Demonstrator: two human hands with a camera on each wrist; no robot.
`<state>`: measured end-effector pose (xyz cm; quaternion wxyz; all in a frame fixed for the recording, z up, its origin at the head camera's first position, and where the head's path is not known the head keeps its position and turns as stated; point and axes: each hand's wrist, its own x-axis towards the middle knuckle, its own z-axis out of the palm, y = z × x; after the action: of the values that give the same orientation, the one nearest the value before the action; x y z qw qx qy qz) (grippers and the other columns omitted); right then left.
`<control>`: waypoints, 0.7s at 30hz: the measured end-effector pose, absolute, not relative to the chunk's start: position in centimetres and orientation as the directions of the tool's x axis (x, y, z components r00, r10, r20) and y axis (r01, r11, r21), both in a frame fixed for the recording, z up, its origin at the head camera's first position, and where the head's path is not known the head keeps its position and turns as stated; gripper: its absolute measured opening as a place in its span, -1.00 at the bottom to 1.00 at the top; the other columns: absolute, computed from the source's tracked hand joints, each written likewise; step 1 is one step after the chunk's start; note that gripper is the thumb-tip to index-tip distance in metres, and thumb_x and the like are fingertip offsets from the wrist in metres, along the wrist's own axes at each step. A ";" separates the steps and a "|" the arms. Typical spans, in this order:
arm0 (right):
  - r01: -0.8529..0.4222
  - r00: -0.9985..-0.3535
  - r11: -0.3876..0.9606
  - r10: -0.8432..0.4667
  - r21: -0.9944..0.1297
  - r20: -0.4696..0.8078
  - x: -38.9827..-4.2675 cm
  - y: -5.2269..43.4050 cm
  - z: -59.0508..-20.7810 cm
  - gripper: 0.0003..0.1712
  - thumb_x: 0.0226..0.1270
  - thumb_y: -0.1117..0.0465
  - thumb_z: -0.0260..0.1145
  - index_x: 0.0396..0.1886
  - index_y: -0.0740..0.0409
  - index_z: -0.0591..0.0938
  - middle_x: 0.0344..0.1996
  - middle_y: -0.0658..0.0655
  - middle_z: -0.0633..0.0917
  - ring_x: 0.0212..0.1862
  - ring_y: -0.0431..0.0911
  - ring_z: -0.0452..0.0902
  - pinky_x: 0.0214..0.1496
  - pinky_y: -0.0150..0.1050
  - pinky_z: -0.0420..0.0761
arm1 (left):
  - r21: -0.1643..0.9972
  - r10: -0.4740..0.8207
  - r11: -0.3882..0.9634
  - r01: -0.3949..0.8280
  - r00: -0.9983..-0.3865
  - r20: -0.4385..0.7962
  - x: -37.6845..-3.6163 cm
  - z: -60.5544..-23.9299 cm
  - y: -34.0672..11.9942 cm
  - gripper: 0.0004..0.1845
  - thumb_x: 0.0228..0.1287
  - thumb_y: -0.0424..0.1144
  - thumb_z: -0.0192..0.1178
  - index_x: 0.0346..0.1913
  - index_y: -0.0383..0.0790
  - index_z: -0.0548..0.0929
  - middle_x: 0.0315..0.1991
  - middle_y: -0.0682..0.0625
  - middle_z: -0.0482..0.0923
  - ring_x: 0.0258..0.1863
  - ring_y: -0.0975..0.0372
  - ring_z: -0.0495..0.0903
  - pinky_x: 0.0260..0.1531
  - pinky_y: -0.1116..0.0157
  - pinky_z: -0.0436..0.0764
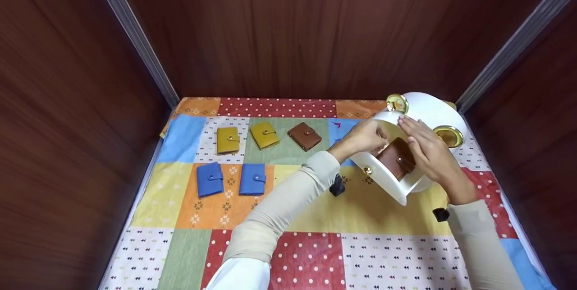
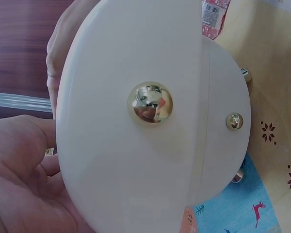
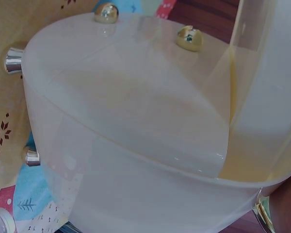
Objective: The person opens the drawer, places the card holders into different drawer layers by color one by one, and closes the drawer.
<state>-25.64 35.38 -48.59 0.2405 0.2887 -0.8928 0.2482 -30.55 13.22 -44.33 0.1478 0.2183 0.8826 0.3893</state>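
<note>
A white rounded drawer box (image 1: 432,107) with gold knobs stands at the right of the cloth, its drawer front (image 2: 111,145) pulled out. A brown snap wallet (image 1: 391,163) lies tilted inside the drawer. My left hand (image 1: 367,136) bends over the drawer's left side, fingertips curled close to the wallet's upper corner. The left wrist view shows its palm behind the drawer front, the fingertips hidden, so any grip cannot be made out. My right hand (image 1: 426,148) reaches over the drawer's right side with nearly straight fingers, partly above the wallet.
Left of the box lie two yellow wallets (image 1: 227,140), a brown wallet (image 1: 304,136) and two blue wallets (image 1: 209,180) on a patchwork cloth (image 1: 311,258). Dark wood panels (image 1: 288,33) enclose the table's back and sides. A pink packet (image 2: 214,19) shows beyond the box.
</note>
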 end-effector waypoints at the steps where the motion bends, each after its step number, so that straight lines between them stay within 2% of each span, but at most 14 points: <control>1: -0.638 -0.714 0.709 -0.398 -0.301 0.576 -25.7 35.4 -48.6 -0.47 0.63 0.39 0.04 0.52 0.23 0.49 0.50 0.26 0.53 0.52 0.29 0.42 0.75 -0.19 0.09 | 0.757 0.504 0.594 0.270 -0.859 -0.089 -30.6 -44.3 13.2 -0.81 0.42 -0.31 0.30 0.00 -0.21 0.81 -0.29 0.02 0.81 -0.48 0.37 0.66 -0.48 0.54 0.56; 5: -0.650 -0.701 0.702 -0.405 -0.291 0.588 -25.7 35.4 -48.6 -0.46 0.62 0.40 0.05 0.52 0.23 0.50 0.50 0.26 0.53 0.51 0.29 0.44 0.74 -0.18 0.11 | 0.779 0.523 0.559 0.282 -0.850 -0.067 -30.7 -44.3 12.9 -0.79 0.45 -0.32 0.28 0.01 -0.23 0.83 -0.29 -0.01 0.82 -0.42 0.31 0.74 -0.48 0.55 0.58; 10: -0.651 -0.700 0.700 -0.403 -0.295 0.589 -25.7 35.4 -48.6 -0.45 0.62 0.40 0.05 0.52 0.21 0.50 0.50 0.24 0.54 0.51 0.29 0.44 0.74 -0.18 0.11 | 0.808 0.545 0.504 0.305 -0.838 -0.024 -31.0 -44.4 12.2 -0.80 0.48 -0.34 0.26 -0.01 -0.29 0.83 -0.26 -0.08 0.83 -0.46 0.34 0.69 -0.48 0.53 0.59; 21: -0.650 -0.702 0.694 -0.395 -0.308 0.593 -25.6 35.3 -48.6 -0.45 0.62 0.40 0.08 0.52 0.17 0.51 0.50 0.22 0.54 0.53 0.26 0.43 0.74 -0.15 0.12 | 0.920 0.478 0.336 0.203 -0.878 0.019 -32.0 -44.4 10.2 -0.77 0.48 -0.42 0.20 0.04 -0.47 0.76 -0.27 -0.19 0.80 -0.51 0.30 0.65 -0.52 0.51 0.54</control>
<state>-25.62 35.26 -48.57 0.2489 0.2949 -0.8861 0.2567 -31.96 10.19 -44.37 0.1282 0.2109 0.8071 0.5364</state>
